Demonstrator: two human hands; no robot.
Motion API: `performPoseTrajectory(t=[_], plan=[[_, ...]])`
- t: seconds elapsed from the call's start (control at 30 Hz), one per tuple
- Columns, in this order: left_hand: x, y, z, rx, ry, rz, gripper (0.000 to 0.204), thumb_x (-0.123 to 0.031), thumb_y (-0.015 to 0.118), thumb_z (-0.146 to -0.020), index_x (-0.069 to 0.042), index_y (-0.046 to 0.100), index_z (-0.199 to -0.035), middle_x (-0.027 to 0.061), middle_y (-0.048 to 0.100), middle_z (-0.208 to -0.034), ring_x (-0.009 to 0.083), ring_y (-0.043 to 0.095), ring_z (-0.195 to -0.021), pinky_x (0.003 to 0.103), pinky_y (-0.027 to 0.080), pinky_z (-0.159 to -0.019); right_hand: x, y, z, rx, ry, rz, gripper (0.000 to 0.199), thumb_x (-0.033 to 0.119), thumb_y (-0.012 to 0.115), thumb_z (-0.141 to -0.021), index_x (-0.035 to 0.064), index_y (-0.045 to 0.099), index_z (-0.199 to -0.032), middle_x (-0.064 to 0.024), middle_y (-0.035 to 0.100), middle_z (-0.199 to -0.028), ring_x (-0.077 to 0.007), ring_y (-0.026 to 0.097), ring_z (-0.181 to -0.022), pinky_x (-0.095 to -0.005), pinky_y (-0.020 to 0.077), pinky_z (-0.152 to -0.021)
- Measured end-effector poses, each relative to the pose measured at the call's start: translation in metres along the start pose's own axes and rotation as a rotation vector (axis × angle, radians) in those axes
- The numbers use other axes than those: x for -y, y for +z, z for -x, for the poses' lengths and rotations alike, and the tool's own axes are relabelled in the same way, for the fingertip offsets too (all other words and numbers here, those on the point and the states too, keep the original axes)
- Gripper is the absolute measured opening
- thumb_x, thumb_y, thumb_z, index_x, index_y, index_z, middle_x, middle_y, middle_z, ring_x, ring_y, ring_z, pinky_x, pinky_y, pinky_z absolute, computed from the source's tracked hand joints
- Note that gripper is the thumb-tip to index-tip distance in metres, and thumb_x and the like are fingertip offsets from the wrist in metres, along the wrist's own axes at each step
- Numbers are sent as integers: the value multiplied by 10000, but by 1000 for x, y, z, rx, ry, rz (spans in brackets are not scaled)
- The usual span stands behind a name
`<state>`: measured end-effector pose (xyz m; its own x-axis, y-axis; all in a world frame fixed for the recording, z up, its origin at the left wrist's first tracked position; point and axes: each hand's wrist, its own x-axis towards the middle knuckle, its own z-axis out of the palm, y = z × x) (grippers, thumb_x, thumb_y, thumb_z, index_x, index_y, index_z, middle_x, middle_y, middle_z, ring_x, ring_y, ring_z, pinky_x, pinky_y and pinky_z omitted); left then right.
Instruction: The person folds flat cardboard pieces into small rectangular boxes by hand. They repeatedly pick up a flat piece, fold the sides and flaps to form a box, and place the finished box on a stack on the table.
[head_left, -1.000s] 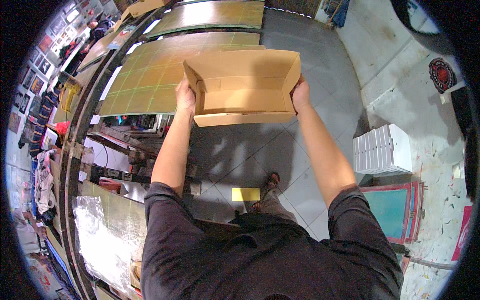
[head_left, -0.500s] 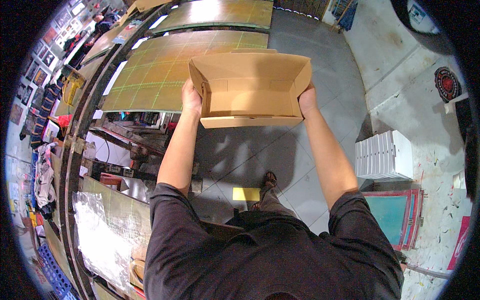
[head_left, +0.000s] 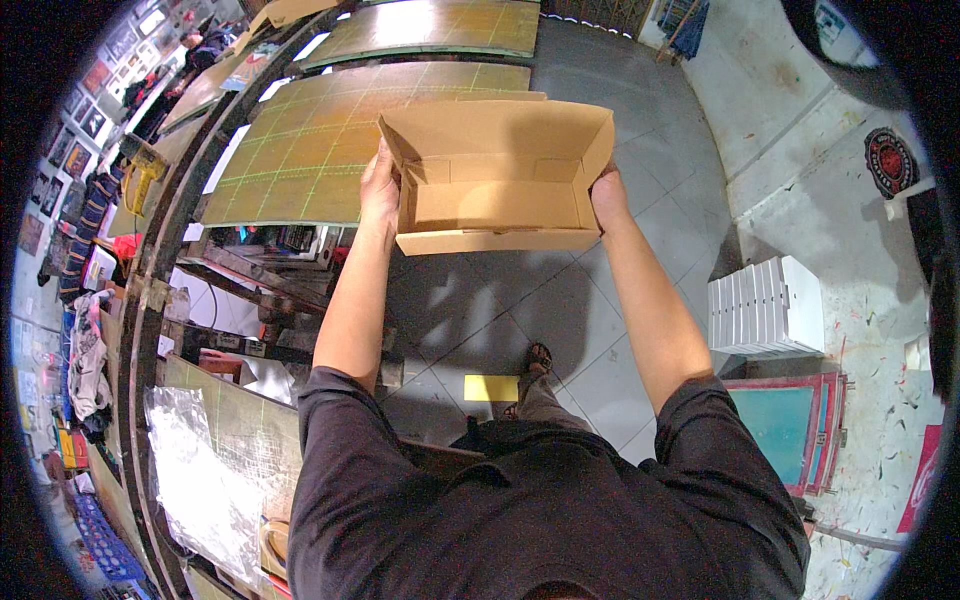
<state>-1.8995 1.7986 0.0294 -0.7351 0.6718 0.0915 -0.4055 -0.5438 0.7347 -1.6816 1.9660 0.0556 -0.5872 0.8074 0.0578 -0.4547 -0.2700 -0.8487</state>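
Held out in front of me, above the tiled floor, is an open brown cardboard box (head_left: 500, 205). Its raised lid leans back on the far side, and nothing shows inside. My left hand (head_left: 379, 190) grips the left end, thumb up along the outside wall. At the opposite end my right hand (head_left: 608, 197) is closed on the side wall, its fingers partly hidden behind the cardboard. Both arms are stretched forward, and the box is tilted so that its inside faces me.
Work boards with green grid lines (head_left: 290, 145) run along my left on a dark metal frame (head_left: 150, 290). To the right, a stack of white boxes (head_left: 765, 307) stands beside framed screens (head_left: 775, 430) against the wall. A yellow sheet (head_left: 491, 388) lies on the floor near my foot.
The box has shifted slightly left and a little upward in view, with both hands still on its ends. Its lid stays raised.
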Motion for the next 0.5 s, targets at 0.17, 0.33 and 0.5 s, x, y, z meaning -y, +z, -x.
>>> performPoseTrajectory(t=[0.17, 0.33, 0.5], plan=[[-6, 9, 7, -47, 33, -134, 396, -341, 554, -860, -30, 535, -1105, 80, 577, -1058, 199, 540, -972, 341, 430, -843, 2, 2, 4, 22, 20, 19, 364, 347, 439, -902, 99, 537, -1149, -40, 580, -1102, -195, 562, -970, -335, 450, -839], [-4, -10, 4, 62, -29, 122, 308, -330, 500, -843, -61, 561, -979, 83, 596, -925, 240, 561, -844, 381, 455, -737, -6, -10, 6, 43, -158, 18, 347, 308, 449, -897, 80, 539, -1142, -58, 580, -1102, -202, 575, -953, -357, 461, -831], [-7, 6, 14, 61, 51, -13, 267, -310, 487, -833, -66, 571, -900, 96, 602, -873, 242, 567, -831, 379, 458, -729, -10, -29, -9, 149, -47, -55, 323, 286, 493, -837, 24, 593, -997, -113, 600, -1034, -239, 555, -980, -362, 444, -845]])
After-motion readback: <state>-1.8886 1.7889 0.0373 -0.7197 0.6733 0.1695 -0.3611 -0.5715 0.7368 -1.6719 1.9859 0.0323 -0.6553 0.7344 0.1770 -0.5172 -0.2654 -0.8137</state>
